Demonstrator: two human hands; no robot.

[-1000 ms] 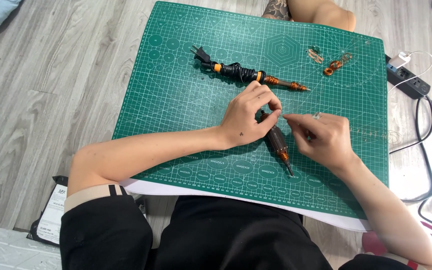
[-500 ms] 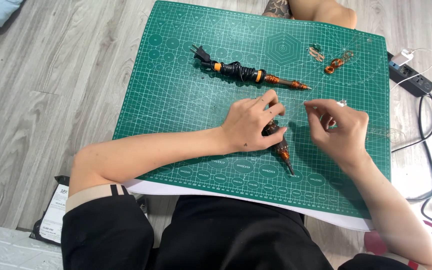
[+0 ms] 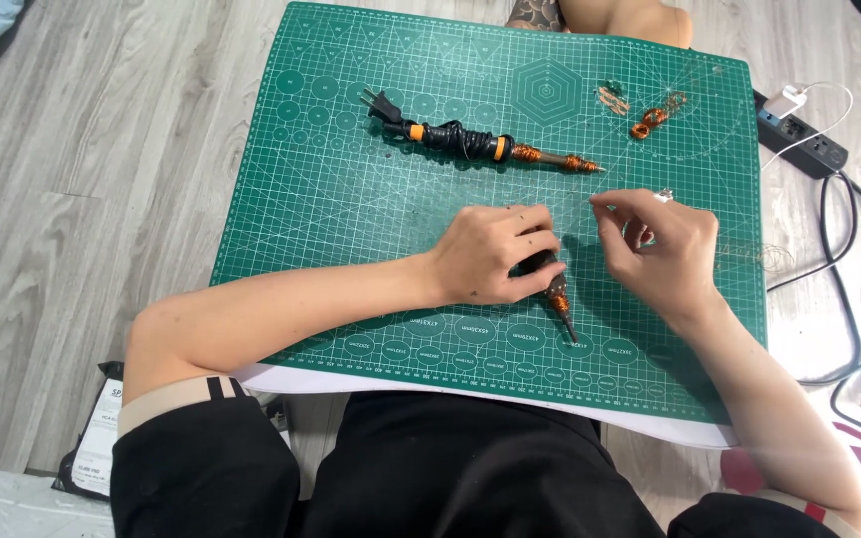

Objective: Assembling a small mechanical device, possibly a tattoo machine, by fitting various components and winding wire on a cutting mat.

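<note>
My left hand (image 3: 495, 254) clamps the soldering iron (image 3: 553, 294) flat on the green mat (image 3: 331, 199), tip toward me so it can't roll, while my right hand (image 3: 662, 249) pinches thin copper wire (image 3: 764, 257) just right of it.

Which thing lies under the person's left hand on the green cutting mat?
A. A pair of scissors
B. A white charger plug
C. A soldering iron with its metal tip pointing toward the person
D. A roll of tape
C: the left hand presses on a soldering iron whose thin metal tip sticks out below the fingers, toward the person, on the green cutting mat.
</note>
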